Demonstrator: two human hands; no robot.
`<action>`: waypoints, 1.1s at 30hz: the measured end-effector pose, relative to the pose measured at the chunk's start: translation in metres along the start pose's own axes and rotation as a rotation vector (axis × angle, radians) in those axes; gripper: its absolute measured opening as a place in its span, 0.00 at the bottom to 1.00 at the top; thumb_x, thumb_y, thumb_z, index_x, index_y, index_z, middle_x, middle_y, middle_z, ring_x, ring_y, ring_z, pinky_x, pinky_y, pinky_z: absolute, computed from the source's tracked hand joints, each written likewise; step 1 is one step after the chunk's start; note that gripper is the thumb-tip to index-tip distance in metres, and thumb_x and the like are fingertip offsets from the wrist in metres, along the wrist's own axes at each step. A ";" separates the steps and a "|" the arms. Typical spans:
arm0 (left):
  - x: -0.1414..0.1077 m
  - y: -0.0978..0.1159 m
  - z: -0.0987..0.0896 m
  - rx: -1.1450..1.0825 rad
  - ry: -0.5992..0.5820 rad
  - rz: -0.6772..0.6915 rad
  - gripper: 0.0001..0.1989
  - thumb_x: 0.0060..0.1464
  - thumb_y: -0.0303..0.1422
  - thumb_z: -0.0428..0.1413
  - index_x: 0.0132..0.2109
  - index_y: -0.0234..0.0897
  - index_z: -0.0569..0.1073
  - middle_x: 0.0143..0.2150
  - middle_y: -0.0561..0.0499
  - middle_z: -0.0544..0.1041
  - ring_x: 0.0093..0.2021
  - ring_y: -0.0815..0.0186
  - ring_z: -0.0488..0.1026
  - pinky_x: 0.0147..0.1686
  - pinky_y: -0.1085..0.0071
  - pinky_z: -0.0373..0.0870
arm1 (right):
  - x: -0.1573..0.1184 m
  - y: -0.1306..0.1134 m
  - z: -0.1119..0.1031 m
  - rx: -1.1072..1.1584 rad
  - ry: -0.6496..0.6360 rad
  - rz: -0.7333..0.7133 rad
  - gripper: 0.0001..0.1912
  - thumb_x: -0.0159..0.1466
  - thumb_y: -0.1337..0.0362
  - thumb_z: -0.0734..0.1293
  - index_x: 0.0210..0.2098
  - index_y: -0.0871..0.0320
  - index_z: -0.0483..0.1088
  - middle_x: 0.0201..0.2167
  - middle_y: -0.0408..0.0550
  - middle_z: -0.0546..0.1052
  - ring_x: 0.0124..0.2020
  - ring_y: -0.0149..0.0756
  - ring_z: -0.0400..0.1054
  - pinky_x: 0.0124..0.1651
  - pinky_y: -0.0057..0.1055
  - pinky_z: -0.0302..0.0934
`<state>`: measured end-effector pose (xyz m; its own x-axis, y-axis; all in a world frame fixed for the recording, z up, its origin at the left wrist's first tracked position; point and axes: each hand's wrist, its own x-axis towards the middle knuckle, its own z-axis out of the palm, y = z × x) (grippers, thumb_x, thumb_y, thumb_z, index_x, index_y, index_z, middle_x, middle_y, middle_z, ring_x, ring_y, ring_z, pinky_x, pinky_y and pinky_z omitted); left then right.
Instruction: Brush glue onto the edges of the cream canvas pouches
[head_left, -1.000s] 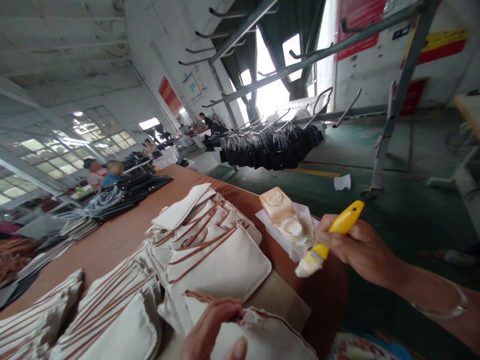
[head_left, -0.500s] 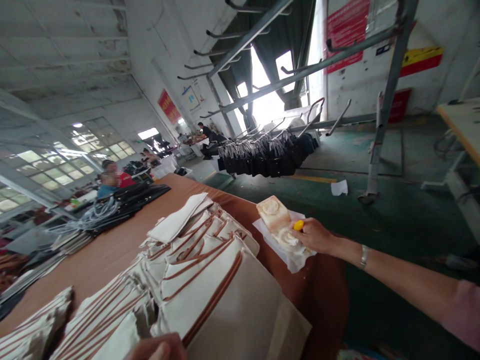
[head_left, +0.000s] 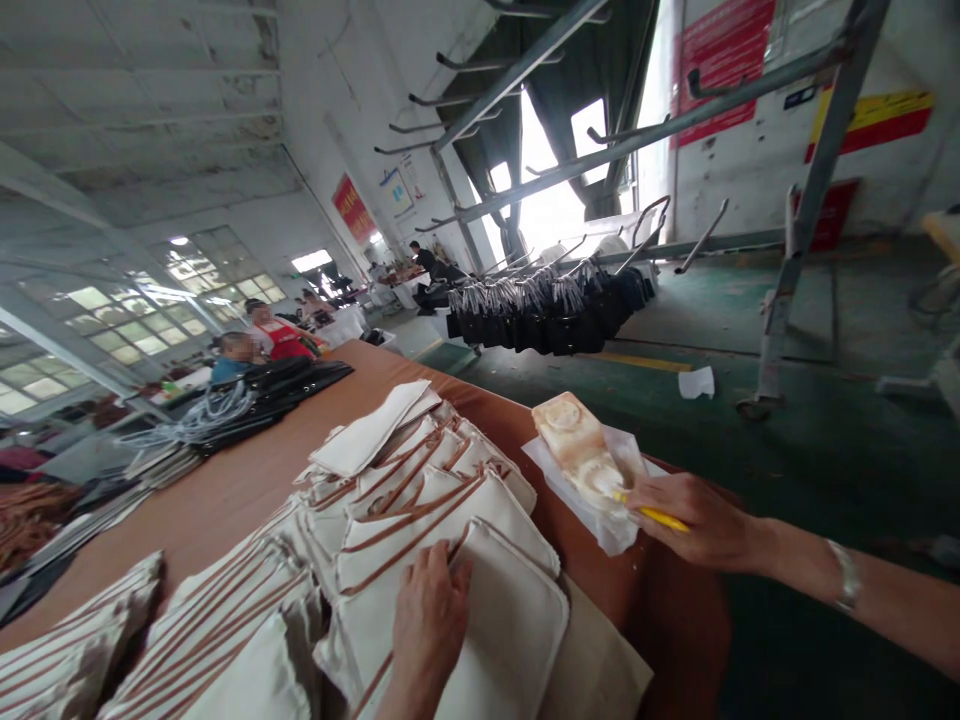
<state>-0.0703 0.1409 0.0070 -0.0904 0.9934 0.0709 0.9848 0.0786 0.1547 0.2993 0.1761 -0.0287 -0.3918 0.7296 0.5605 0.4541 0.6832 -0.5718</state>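
My right hand (head_left: 694,520) is closed round the yellow handle of a brush (head_left: 660,518). Its tip meets the white, paste-like stuff in an opened, stained plastic container (head_left: 574,430), which lies on a white sheet (head_left: 619,535) near the table edge. My left hand (head_left: 431,605) has its fingers bent at the upper left edge of a cream bag panel (head_left: 517,610) with rounded corners, gripping it. Beneath and behind that panel, more cream pieces with brown trim (head_left: 409,530) lie overlapped in a stack.
The brown-covered table (head_left: 247,450) carries further cream stacks (head_left: 82,640) at the left and dark pieces with pale cords (head_left: 262,410) farther back. Beyond its edge stands a metal rack (head_left: 622,150) hung with black bags (head_left: 547,320). Co-workers (head_left: 281,335) sit in the background.
My left hand has come up from the bottom edge, and a round-cornered cream panel now lies over the front of the stack. My right hand has turned, showing the brush's yellow handle lengthwise.
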 end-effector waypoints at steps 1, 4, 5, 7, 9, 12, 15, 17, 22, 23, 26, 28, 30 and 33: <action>0.005 0.003 0.004 -0.012 -0.002 -0.033 0.15 0.61 0.36 0.48 0.51 0.35 0.71 0.49 0.40 0.74 0.49 0.52 0.70 0.49 0.58 0.62 | -0.003 -0.001 -0.002 0.014 -0.013 -0.021 0.09 0.66 0.61 0.65 0.36 0.58 0.75 0.33 0.52 0.78 0.36 0.41 0.74 0.43 0.34 0.69; 0.017 0.003 0.013 -0.071 -0.020 -0.099 0.13 0.60 0.38 0.50 0.43 0.35 0.74 0.44 0.40 0.76 0.47 0.52 0.72 0.45 0.61 0.64 | -0.009 0.004 -0.002 0.024 -0.026 -0.005 0.09 0.68 0.64 0.63 0.42 0.57 0.75 0.38 0.52 0.79 0.41 0.43 0.74 0.46 0.37 0.68; 0.020 0.001 0.015 -0.102 -0.029 -0.111 0.12 0.59 0.38 0.51 0.41 0.35 0.74 0.43 0.41 0.77 0.45 0.53 0.73 0.43 0.62 0.64 | -0.010 0.005 0.000 0.018 -0.021 0.020 0.09 0.68 0.65 0.63 0.43 0.56 0.75 0.39 0.52 0.79 0.42 0.44 0.74 0.47 0.38 0.67; 0.024 -0.004 0.018 -0.182 -0.043 -0.122 0.11 0.58 0.38 0.53 0.39 0.36 0.75 0.40 0.43 0.78 0.42 0.57 0.74 0.40 0.66 0.65 | -0.014 0.006 0.003 0.016 -0.003 0.072 0.08 0.68 0.65 0.63 0.44 0.55 0.74 0.39 0.50 0.78 0.40 0.43 0.74 0.45 0.37 0.67; 0.023 -0.007 0.020 -0.281 -0.053 -0.118 0.11 0.57 0.38 0.54 0.38 0.36 0.76 0.37 0.45 0.80 0.38 0.60 0.76 0.37 0.69 0.66 | -0.016 0.000 0.005 0.044 0.049 0.132 0.07 0.68 0.64 0.64 0.43 0.55 0.74 0.38 0.49 0.78 0.39 0.43 0.74 0.43 0.36 0.67; 0.011 -0.007 0.020 -0.432 -0.055 -0.083 0.13 0.57 0.41 0.54 0.38 0.35 0.77 0.35 0.48 0.80 0.35 0.63 0.76 0.35 0.72 0.67 | -0.012 -0.021 0.004 0.165 0.164 0.229 0.08 0.68 0.60 0.64 0.40 0.56 0.73 0.36 0.50 0.76 0.37 0.42 0.72 0.39 0.34 0.66; -0.011 0.002 0.012 -0.550 -0.040 -0.031 0.16 0.56 0.45 0.55 0.39 0.36 0.78 0.34 0.50 0.78 0.34 0.64 0.75 0.34 0.73 0.68 | 0.005 -0.049 0.004 0.444 0.225 0.392 0.12 0.69 0.55 0.63 0.36 0.58 0.70 0.24 0.43 0.69 0.25 0.34 0.65 0.27 0.29 0.61; -0.027 0.010 0.005 -0.653 -0.010 0.018 0.17 0.55 0.47 0.57 0.38 0.37 0.78 0.33 0.51 0.75 0.34 0.65 0.73 0.34 0.74 0.68 | 0.020 -0.069 0.007 0.675 0.217 0.467 0.14 0.69 0.54 0.63 0.36 0.58 0.67 0.18 0.38 0.62 0.19 0.29 0.57 0.22 0.26 0.54; -0.055 0.033 -0.005 -0.822 0.072 0.088 0.17 0.54 0.48 0.59 0.37 0.38 0.79 0.31 0.53 0.70 0.31 0.67 0.70 0.31 0.75 0.67 | 0.046 -0.106 0.022 0.920 0.150 0.445 0.15 0.67 0.53 0.65 0.35 0.59 0.64 0.16 0.34 0.58 0.17 0.26 0.50 0.21 0.25 0.47; -0.058 0.037 -0.005 -0.836 0.081 0.095 0.17 0.54 0.48 0.59 0.37 0.38 0.79 0.31 0.52 0.70 0.31 0.67 0.70 0.31 0.75 0.68 | 0.048 -0.110 0.024 0.907 0.120 0.427 0.15 0.68 0.53 0.65 0.34 0.60 0.65 0.16 0.34 0.58 0.17 0.26 0.51 0.21 0.25 0.47; -0.064 0.044 -0.004 -0.865 0.073 0.135 0.15 0.54 0.47 0.59 0.37 0.39 0.79 0.32 0.52 0.71 0.31 0.67 0.71 0.31 0.75 0.68 | 0.053 -0.115 0.029 0.820 0.070 0.363 0.16 0.68 0.54 0.64 0.32 0.60 0.66 0.18 0.37 0.60 0.19 0.27 0.53 0.22 0.25 0.48; -0.067 0.046 -0.003 -0.863 0.061 0.162 0.14 0.54 0.45 0.60 0.36 0.39 0.79 0.32 0.52 0.71 0.32 0.67 0.71 0.31 0.75 0.68 | 0.054 -0.114 0.028 0.770 0.089 0.347 0.16 0.68 0.54 0.64 0.32 0.60 0.66 0.19 0.37 0.61 0.19 0.27 0.54 0.22 0.25 0.48; -0.069 0.048 -0.004 -0.857 0.054 0.181 0.13 0.55 0.44 0.59 0.36 0.39 0.79 0.32 0.52 0.70 0.31 0.68 0.70 0.30 0.76 0.67 | 0.053 -0.113 0.024 0.746 0.118 0.361 0.16 0.68 0.54 0.64 0.32 0.60 0.66 0.18 0.37 0.60 0.19 0.28 0.54 0.22 0.26 0.49; -0.072 0.050 -0.006 -0.859 0.060 0.198 0.12 0.56 0.43 0.59 0.37 0.39 0.79 0.31 0.52 0.70 0.31 0.68 0.70 0.29 0.76 0.66 | 0.050 -0.115 0.016 0.738 0.118 0.370 0.15 0.68 0.55 0.64 0.32 0.60 0.66 0.17 0.37 0.60 0.19 0.27 0.53 0.21 0.25 0.49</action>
<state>-0.0155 0.0726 0.0152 0.0391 0.9741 0.2228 0.5341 -0.2088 0.8192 0.2146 0.1348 0.0560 -0.2149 0.9309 0.2953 -0.1198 0.2750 -0.9540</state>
